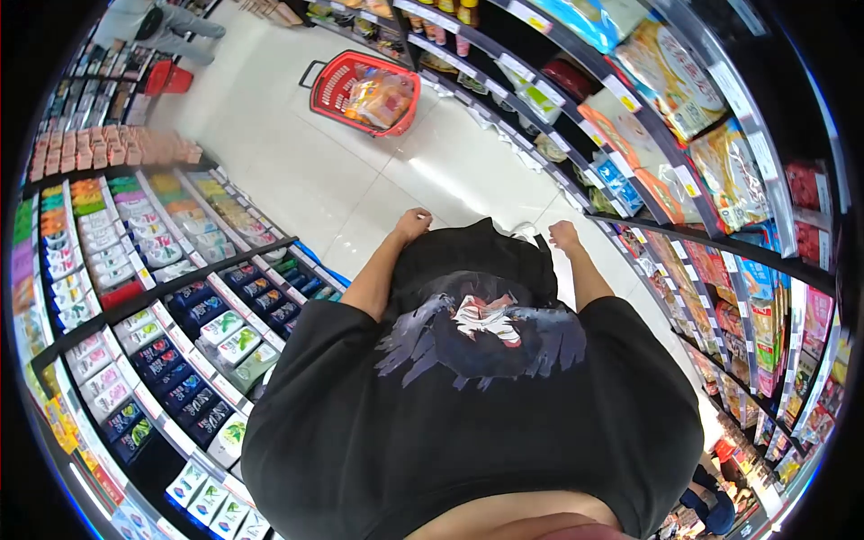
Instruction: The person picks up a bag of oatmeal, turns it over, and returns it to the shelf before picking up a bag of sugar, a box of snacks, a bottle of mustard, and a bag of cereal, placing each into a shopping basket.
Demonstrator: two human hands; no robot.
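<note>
My left hand [414, 225] hangs beside the left edge of my black T-shirt [468, 432], over the pale tiled floor. Its fingers are loosely curled, with nothing seen in them. On the other side of the shirt hem is my right hand [565, 236], fingers also curled in and no object showing. A red shopping basket [329, 90] with a black handle stands on the floor ahead, apart from both hands. Inside it lies a clear plastic package [382, 97] with orange and yellow printing.
Shelves of small bottles and packs [207, 333] line the left. On the right, a tall shelf [648, 180] holds large bagged foods. Another red basket [168, 79] sits near a person in grey trousers [175, 38] at the far left. Another person [711, 504] appears at the lower right.
</note>
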